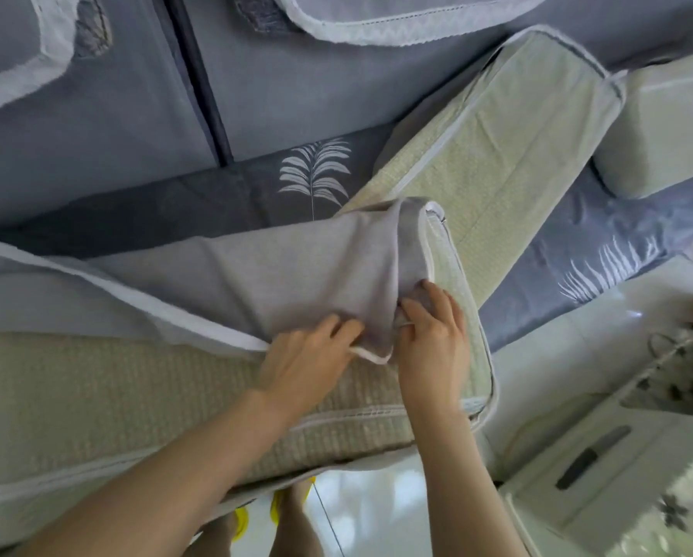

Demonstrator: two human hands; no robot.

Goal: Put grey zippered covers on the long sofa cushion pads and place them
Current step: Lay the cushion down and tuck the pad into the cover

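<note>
Gripping the bunched grey cover (280, 263) with the left hand (308, 351) and the right hand (433, 331), pinching its white-edged hem. Holding it over the right end of the long woven cushion pad (127, 379) lying along the front edge of the sofa (95, 114). Standing in yellow slippers (241, 522) on the glossy floor (377, 496), facing a second pad (497, 134) slanting behind the first.

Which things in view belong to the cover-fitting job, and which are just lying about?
Job: grey cover, long cushion pad beneath it, second pad behind, left hand and right hand gripping the cover.
Lying about: white box, yellow slippers.
</note>
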